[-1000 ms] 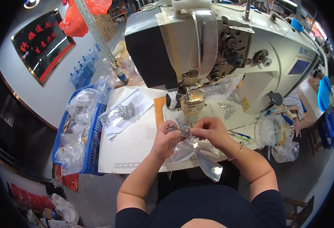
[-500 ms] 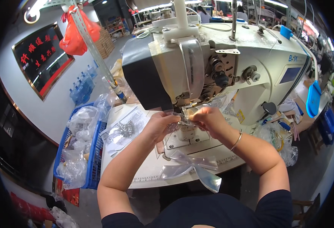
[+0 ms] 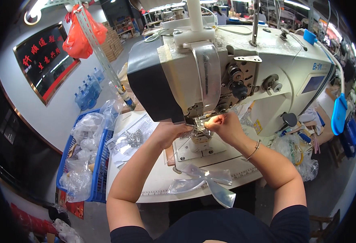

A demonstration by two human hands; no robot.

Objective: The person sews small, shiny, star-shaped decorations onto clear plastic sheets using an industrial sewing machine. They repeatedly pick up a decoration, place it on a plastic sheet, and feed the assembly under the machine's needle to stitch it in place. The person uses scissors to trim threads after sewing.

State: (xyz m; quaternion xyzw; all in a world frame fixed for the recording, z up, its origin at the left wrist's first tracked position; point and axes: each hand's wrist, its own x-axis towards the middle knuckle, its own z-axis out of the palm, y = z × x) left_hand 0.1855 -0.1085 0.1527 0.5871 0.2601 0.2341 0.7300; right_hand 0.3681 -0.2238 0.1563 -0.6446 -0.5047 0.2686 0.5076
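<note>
Both hands work at the needle area of a white industrial sewing machine (image 3: 267,60). My left hand (image 3: 170,133) pinches the left side of a clear plastic piece (image 3: 197,126) by the presser foot. From the right, my right hand (image 3: 225,127) is closed on the same piece, its fingertips close to the needle. Much of the piece is hidden by the fingers. Nearer to me, a shiny clear plastic bow (image 3: 204,180) lies at the table's front edge, one tail hanging over.
Left of my arm, a bag of silvery pieces (image 3: 134,139) rests on papers. A blue basket (image 3: 102,170) of clear plastic stands beside the white table (image 3: 153,190). A metal post (image 3: 101,56) carries a red bag (image 3: 84,38). A blue paddle (image 3: 339,115) hangs at right.
My hands have moved slightly, and the plastic piece sits closer under the presser foot. The view has shifted a little; the bow still lies at the front edge.
</note>
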